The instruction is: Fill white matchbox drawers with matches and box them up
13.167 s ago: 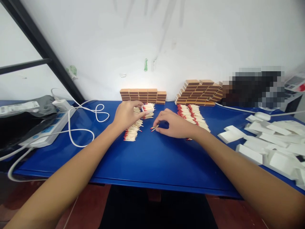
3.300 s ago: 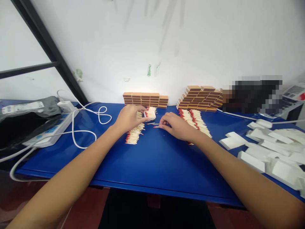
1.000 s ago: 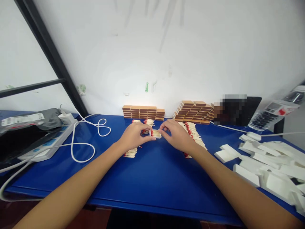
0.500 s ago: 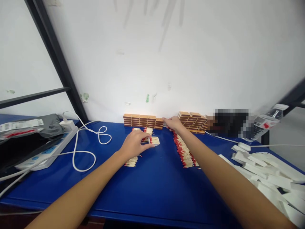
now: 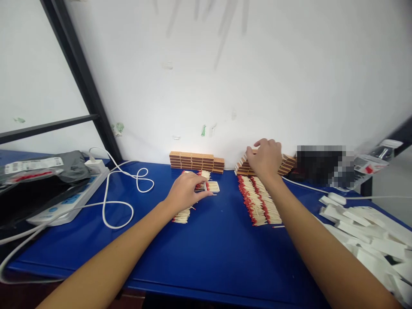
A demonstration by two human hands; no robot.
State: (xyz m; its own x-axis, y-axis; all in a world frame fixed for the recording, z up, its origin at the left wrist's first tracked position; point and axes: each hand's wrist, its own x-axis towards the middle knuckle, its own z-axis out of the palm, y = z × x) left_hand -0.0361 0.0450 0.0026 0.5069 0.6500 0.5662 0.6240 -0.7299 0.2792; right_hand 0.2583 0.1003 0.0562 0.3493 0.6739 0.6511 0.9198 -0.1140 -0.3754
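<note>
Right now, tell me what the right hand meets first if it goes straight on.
The slanted stack of brown matchboxes: the right hand seems to touch it. Behind stands the white wall.

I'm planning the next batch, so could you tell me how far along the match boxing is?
Seemingly done: a neat brown-box stack at the back. In hand: left hand holds a filled tray; right hand rests on the other brown stack. Left: rows of loose matches and many white trays.
</note>
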